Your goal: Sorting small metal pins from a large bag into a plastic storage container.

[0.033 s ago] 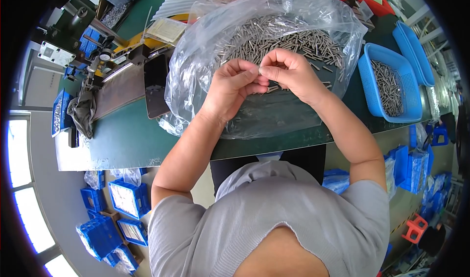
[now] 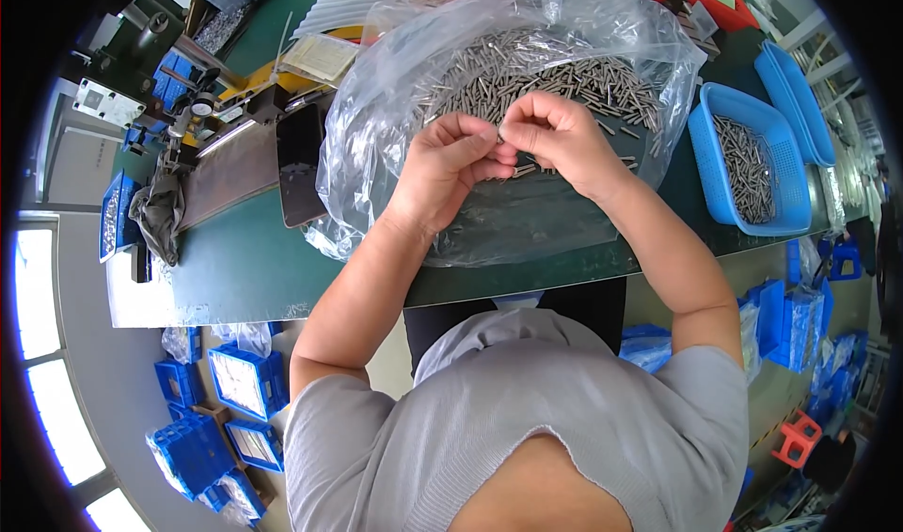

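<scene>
My left hand and my right hand meet over a clear plastic bag spread on the green bench. Both are closed in a pinch, fingertips nearly touching. Any small piece between them is mostly covered by the fingers, and I cannot make out its kind. Just beyond the hands, a heap of small grey metal pins lies on the clear plastic bag. A few loose pins lie directly beneath my fingers.
A blue plastic basket with similar pins stands to the right, beside another blue basket. On the left are a dark phone-like slab, a metal fixture with a dial gauge and a grey cloth. Red trays sit at the back.
</scene>
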`<state>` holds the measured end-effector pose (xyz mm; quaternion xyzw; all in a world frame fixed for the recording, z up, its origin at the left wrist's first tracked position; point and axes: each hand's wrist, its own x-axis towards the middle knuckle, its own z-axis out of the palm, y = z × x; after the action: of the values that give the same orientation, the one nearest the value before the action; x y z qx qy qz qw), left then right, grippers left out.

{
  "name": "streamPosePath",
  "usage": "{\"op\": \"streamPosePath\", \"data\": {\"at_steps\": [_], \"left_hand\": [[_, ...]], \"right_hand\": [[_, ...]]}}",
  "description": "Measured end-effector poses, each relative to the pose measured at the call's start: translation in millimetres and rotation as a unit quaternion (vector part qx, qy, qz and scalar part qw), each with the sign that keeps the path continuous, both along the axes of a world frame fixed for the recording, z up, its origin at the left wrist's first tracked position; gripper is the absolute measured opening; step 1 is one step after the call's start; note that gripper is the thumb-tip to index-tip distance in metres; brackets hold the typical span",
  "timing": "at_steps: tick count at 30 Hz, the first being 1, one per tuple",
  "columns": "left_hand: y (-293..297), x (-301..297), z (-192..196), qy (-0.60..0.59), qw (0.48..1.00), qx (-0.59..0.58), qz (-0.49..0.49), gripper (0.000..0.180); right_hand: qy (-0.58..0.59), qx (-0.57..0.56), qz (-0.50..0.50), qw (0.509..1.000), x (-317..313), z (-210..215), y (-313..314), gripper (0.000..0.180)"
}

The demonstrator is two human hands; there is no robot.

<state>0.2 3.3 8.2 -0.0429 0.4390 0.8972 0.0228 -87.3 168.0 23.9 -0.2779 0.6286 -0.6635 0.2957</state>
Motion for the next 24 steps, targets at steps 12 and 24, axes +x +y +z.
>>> {"op": "streamPosePath", "data": {"at_steps": [12,24], "left_hand": [[-5,0,0,-0.036,0.997,-0.005,0.066,0.008],[-8,-2,-2,-0.029,0.999,-0.005,0.037,0.008]], "right_hand": [[0.419,0.202,0.008,0.885,-23,-10,13,0.01],[0.534,0.122,-0.053,0.835,-18,-18,0,0.007]]}}
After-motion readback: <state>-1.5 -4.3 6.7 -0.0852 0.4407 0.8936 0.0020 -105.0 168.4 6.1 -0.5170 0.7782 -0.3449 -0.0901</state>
